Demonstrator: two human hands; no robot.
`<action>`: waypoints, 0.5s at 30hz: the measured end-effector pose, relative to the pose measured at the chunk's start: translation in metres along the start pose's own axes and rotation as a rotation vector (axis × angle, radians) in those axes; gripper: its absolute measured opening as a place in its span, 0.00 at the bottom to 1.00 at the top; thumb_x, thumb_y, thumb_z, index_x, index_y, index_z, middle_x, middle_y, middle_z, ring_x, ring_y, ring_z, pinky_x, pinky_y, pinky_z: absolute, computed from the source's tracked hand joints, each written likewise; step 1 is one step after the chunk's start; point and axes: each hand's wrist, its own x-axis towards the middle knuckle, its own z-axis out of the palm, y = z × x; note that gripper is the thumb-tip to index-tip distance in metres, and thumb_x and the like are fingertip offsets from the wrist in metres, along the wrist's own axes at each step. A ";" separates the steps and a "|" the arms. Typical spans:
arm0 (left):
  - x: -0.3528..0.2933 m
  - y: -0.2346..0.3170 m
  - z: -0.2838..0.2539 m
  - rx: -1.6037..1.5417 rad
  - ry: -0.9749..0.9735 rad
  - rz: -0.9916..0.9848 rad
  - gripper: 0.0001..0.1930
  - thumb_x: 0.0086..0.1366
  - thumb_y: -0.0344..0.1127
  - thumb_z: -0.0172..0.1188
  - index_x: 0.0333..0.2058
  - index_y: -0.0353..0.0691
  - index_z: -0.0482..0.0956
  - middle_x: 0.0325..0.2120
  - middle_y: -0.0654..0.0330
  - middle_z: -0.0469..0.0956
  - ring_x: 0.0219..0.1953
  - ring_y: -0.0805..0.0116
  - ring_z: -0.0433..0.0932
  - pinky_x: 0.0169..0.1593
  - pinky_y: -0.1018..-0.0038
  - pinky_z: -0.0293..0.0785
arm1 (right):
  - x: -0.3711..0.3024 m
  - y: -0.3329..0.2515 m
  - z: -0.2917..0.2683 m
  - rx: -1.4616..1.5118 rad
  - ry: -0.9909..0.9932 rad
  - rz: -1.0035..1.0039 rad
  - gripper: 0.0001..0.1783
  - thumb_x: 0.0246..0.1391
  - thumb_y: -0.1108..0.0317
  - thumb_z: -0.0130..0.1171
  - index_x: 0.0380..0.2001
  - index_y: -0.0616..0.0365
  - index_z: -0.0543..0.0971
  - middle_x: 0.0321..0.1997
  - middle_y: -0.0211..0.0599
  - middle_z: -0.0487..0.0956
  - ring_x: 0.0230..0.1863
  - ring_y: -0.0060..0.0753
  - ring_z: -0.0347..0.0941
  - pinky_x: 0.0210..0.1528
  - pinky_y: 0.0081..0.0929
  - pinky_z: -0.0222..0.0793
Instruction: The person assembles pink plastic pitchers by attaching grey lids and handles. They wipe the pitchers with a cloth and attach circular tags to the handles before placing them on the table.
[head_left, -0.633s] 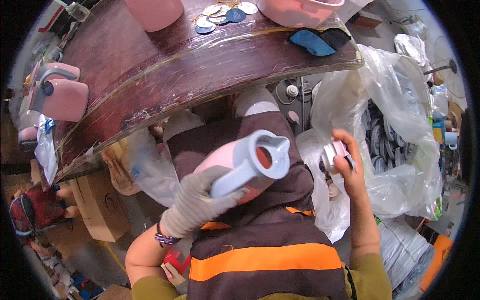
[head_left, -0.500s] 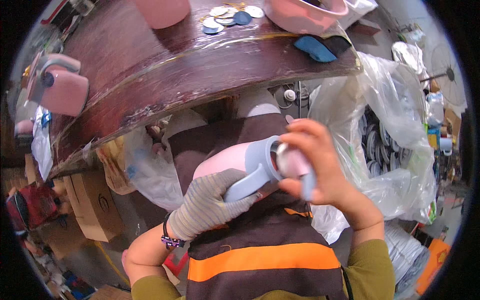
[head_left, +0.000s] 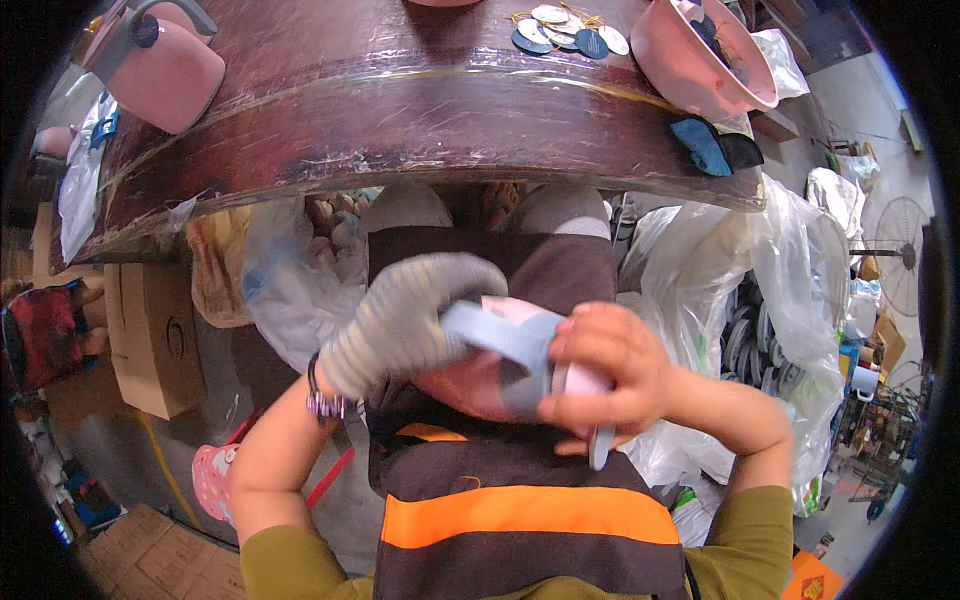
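Observation:
A pink jug [head_left: 468, 388] with a grey-blue collar and handle [head_left: 505, 335] lies tilted over my lap, its mouth toward the right. My left hand [head_left: 405, 315], in a striped grey knit glove, is closed on the jug at its handle side; motion blurs its fingers. At the mouth end, my bare right hand [head_left: 615, 370] grips a pink lid [head_left: 582, 384] with a grey-blue tab [head_left: 601, 448]. The lid sits against the collar, and my fingers hide most of that join.
Ahead is a dark red table [head_left: 400, 125] bearing a similar pink jug [head_left: 168, 75], round tags [head_left: 565, 32], a pink basin [head_left: 690, 70] and blue cloth [head_left: 700, 145]. A plastic bag [head_left: 690, 270] with grey rings stands right; a cardboard box [head_left: 150, 340] is left.
My right hand has brought the lid from just off the mouth onto it. The jug has turned, bringing its handle upward, and my left hand has shifted up with it. The view has shifted too.

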 end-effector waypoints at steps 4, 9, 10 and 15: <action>0.019 -0.024 0.021 -0.279 0.069 -0.203 0.10 0.53 0.30 0.63 0.36 0.37 0.79 0.28 0.58 0.80 0.33 0.70 0.79 0.40 0.75 0.74 | 0.027 0.005 -0.002 -0.003 -0.113 -0.130 0.20 0.45 0.53 0.62 0.42 0.45 0.79 0.49 0.43 0.73 0.48 0.47 0.72 0.50 0.44 0.69; 0.014 0.018 0.010 0.016 0.048 -0.171 0.09 0.50 0.32 0.61 0.31 0.39 0.79 0.26 0.53 0.79 0.31 0.57 0.80 0.36 0.69 0.74 | 0.006 0.008 -0.002 -0.095 -0.037 0.088 0.27 0.38 0.49 0.62 0.46 0.39 0.80 0.47 0.41 0.74 0.46 0.44 0.72 0.48 0.40 0.66; 0.014 0.023 0.009 0.061 0.031 -0.110 0.09 0.50 0.32 0.61 0.32 0.40 0.79 0.26 0.52 0.78 0.31 0.52 0.78 0.36 0.67 0.74 | 0.004 0.002 0.002 -0.111 -0.013 0.091 0.28 0.38 0.48 0.62 0.47 0.38 0.80 0.47 0.40 0.74 0.46 0.43 0.72 0.49 0.40 0.65; 0.020 0.016 0.009 -0.018 0.021 -0.208 0.11 0.49 0.31 0.62 0.34 0.40 0.80 0.27 0.54 0.80 0.32 0.60 0.80 0.38 0.70 0.74 | -0.004 0.008 -0.003 -0.072 -0.015 0.166 0.31 0.38 0.46 0.66 0.49 0.42 0.78 0.57 0.47 0.70 0.55 0.48 0.68 0.54 0.44 0.64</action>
